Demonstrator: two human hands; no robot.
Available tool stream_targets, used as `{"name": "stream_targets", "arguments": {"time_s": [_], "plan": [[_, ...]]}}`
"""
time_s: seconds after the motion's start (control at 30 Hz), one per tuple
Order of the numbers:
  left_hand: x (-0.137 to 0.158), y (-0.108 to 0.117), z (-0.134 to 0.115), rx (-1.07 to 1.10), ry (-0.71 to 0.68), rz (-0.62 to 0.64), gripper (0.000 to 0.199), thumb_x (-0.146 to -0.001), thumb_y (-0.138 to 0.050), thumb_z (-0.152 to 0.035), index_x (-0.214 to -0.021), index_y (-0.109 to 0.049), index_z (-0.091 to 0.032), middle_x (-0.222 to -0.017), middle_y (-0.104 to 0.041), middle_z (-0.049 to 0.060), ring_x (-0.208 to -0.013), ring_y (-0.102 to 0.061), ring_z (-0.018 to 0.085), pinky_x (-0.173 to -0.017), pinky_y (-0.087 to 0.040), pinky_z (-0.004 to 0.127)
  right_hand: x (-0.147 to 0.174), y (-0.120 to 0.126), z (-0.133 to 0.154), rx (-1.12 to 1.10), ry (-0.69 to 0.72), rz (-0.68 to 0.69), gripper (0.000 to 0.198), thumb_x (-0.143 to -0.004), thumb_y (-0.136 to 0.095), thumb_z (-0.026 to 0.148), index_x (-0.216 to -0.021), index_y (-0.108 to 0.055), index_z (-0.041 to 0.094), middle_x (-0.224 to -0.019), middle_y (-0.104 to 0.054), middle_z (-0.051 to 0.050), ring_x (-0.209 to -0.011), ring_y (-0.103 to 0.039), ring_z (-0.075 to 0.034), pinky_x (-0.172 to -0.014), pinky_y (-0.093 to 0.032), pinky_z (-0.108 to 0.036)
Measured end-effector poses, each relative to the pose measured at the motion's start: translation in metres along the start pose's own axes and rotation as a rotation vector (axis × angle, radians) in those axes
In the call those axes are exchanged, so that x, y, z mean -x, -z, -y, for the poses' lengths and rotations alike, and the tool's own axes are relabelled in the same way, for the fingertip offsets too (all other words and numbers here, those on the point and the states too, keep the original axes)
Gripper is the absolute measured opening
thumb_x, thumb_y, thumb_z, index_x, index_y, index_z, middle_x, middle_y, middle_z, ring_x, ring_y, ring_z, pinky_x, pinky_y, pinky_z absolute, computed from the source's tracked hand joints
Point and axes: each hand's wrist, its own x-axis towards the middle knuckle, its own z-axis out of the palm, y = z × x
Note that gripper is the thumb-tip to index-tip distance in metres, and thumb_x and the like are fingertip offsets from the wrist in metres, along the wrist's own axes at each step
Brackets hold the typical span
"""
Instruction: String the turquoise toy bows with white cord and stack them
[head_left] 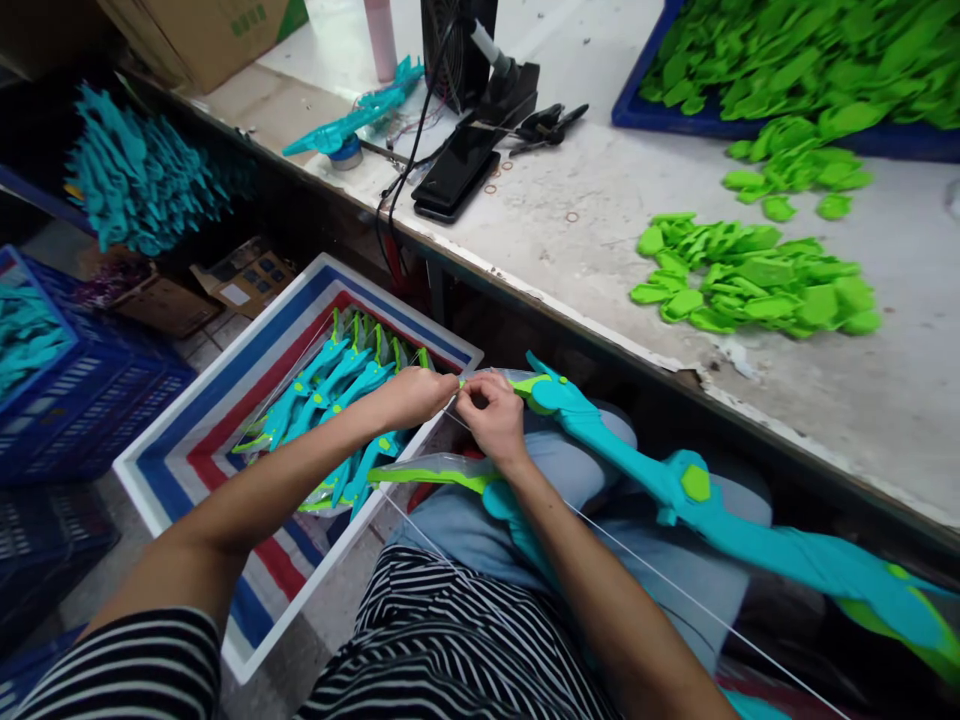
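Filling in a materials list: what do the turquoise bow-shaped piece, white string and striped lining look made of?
Turquoise bow-shaped piece: probably molded plastic, satin; even color, smooth contours.
White string: possibly synthetic cord; thin and straight, too fine to judge finish.
Striped lining: plastic sheeting or fabric, fairly matte; flat color bands, weave not discernible.

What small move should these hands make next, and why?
Probably secure the white string at the lime-green end of the toy bow: the left hand and right hand pinch together there, and the string stretches alongside the bow, though the exact grip is hidden.
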Motion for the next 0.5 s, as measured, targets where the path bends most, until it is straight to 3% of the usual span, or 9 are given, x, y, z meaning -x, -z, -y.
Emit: {"name": "stream_targets", "arguments": {"time_s": [0.13,0.3,0.4,0.5], "plan": [[0.000,-0.012,-0.003,0.125,0.030,-0.190,0.018,-0.086,-0.047,-0.023,-0.079,-0.062,-0.016,-0.067,-0.066,0.004,-0.060,-0.061,0.014,-0.055,-0.040,0.022,-0.003,0.001,0.004,-0.047,-0.038,-0.052,0.013,-0.070,-0.055,0.025,-0.058,-0.057,0.022,-0.067,-0.063,-0.001,-0.074,-0.061,-0.020,-0.095,-0.043,-0.046],[0.000,-0.035,-0.010,0.681,0.227,-0.528,0.021,-0.085,-0.048,-0.029,-0.075,-0.061,-0.017,-0.064,-0.064,-0.001,-0.057,-0.058,0.011,-0.056,-0.043,0.020,-0.004,0.002,0.005,-0.064,-0.102,-0.044,0.012,-0.069,-0.055,0.026,-0.058,-0.058,0.023,-0.068,-0.065,-0.002,-0.076,-0.062,-0.021,-0.088,-0.048,-0.043],[-0.002,-0.036,-0.011,0.933,0.290,-0.520,0.023,-0.086,-0.048,-0.031,-0.075,-0.061,-0.016,-0.065,-0.066,0.000,-0.061,-0.061,0.012,-0.059,-0.047,0.021,-0.004,0.002,0.002,-0.070,-0.115,-0.046,0.013,-0.070,-0.055,0.027,-0.058,-0.058,0.023,-0.066,-0.065,0.000,-0.072,-0.062,-0.019,-0.097,-0.043,-0.046],[-0.001,-0.030,-0.007,1.002,0.220,-0.417,0.019,-0.083,-0.053,-0.028,-0.090,-0.065,-0.014,-0.072,-0.069,0.002,-0.068,-0.065,0.014,-0.065,-0.050,0.023,-0.003,0.000,0.000,-0.070,-0.106,-0.053,0.013,-0.071,-0.055,0.027,-0.060,-0.058,0.022,-0.068,-0.064,-0.001,-0.072,-0.061,-0.019,-0.096,-0.043,-0.045]]}}
